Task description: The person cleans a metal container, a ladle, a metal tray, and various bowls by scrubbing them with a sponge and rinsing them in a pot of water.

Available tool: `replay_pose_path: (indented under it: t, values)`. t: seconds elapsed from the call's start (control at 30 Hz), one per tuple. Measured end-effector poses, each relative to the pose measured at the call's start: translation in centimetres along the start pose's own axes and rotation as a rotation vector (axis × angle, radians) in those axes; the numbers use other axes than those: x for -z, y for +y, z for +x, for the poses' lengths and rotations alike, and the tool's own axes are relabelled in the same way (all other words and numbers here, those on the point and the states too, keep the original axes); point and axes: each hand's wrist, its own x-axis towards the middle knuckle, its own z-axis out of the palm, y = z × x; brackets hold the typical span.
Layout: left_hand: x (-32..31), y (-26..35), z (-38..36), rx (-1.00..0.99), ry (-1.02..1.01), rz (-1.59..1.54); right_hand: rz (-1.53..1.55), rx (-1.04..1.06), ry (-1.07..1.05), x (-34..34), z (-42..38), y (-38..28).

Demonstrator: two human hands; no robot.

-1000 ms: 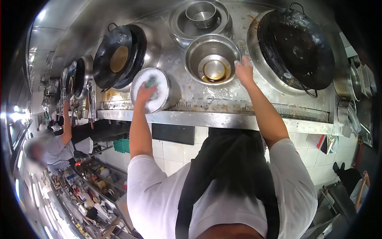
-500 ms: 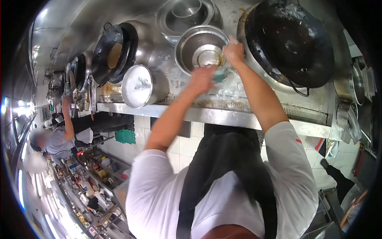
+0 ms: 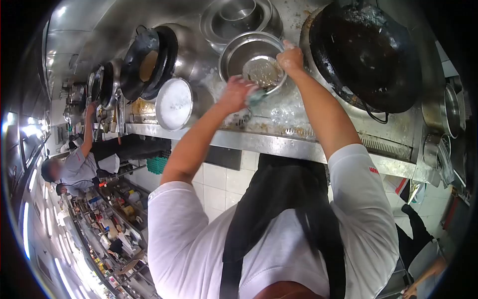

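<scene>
My left hand (image 3: 236, 94), smeared by motion, presses a green scouring pad (image 3: 256, 97) to the near outer side of a steel basin (image 3: 234, 57). My right hand (image 3: 291, 57) has its fingers wrapped over the basin's right rim. The basin is tilted a little toward me, with some cloudy liquid (image 3: 262, 71) in its bottom. Suds and wet grime cover the steel counter (image 3: 284, 112) around it. Left of my hands stands a steel pot (image 3: 174, 104) filled with white foam.
Behind the basin sits a wide steel pot (image 3: 206, 30) with a smaller bowl inside. Black woks rest on the right (image 3: 366, 60) and left (image 3: 134, 65). A co-worker (image 3: 74, 167) stands at far left, reaching to the stove line; another person (image 3: 423, 259) is at lower right.
My left hand and the scouring pad have moved left and slightly down along the basin. My right hand keeps its hold on the rim. The liquid inside has shifted.
</scene>
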Motion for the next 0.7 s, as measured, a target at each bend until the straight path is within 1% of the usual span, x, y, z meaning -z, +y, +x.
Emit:
replay_pose_path:
  t: [0.03, 0.07, 0.13, 0.17, 0.23, 0.27, 0.37, 0.4, 0.43, 0.47, 0.5, 0.57, 0.6, 0.67, 0.7]
  values:
    - [1.1, -1.1, -0.4, -0.106, -0.040, 0.068, 0.003, 0.020, -0.021, 0.2, 0.3, -0.2]
    - [1.0, -0.9, -0.3, -0.011, -0.092, 0.061, -0.002, 0.003, 0.015, 0.1, 0.1, -0.4]
    - [0.0, 1.2, 0.8, 0.194, -0.185, 0.047, -0.017, -0.016, 0.081, -0.3, -0.6, -1.3]
    - [-1.3, 3.1, 1.9, 0.335, -0.187, 0.039, -0.045, -0.079, 0.081, -0.3, -1.2, -1.7]
    - [-3.7, 7.8, 5.7, 0.626, -0.183, -0.054, -0.116, -0.204, 0.063, -0.2, -2.9, -1.9]
    - [-3.5, 9.0, 7.2, 0.774, -0.178, -0.130, -0.143, -0.154, -0.008, 0.3, -2.9, -2.1]
    - [-3.4, 5.5, 3.7, 0.439, -0.087, -0.158, -0.098, -0.129, -0.116, 1.3, -1.9, -2.0]
    - [-3.0, 1.7, 1.7, 0.111, 0.003, -0.177, -0.094, -0.116, -0.079, 1.2, -1.4, -1.8]
    - [-0.8, -2.4, 0.3, -0.027, -0.091, -0.090, -0.048, -0.107, -0.088, 0.9, -1.0, -1.5]
    - [1.1, -5.0, -0.1, -0.175, -0.187, 0.000, 0.001, -0.104, -0.090, 0.7, -0.4, -1.1]
    - [2.3, -4.9, 0.4, -0.141, -0.247, 0.055, 0.048, -0.106, -0.088, 0.8, -0.2, -0.6]
    - [3.8, -3.9, 0.5, -0.053, -0.358, 0.158, -0.080, -0.150, -0.090, 1.1, -1.0, -2.0]
    - [0.3, -3.6, 0.0, -0.049, -0.268, 0.108, -0.144, -0.161, -0.095, 1.1, -1.0, -2.9]
    - [-1.0, 4.0, 2.3, 0.422, -0.284, 0.017, -0.183, -0.159, -0.095, -0.3, -1.4, -2.9]
    - [-3.1, 6.4, 4.8, 0.563, -0.210, -0.014, -0.204, -0.153, -0.095, -0.9, -1.4, -2.8]
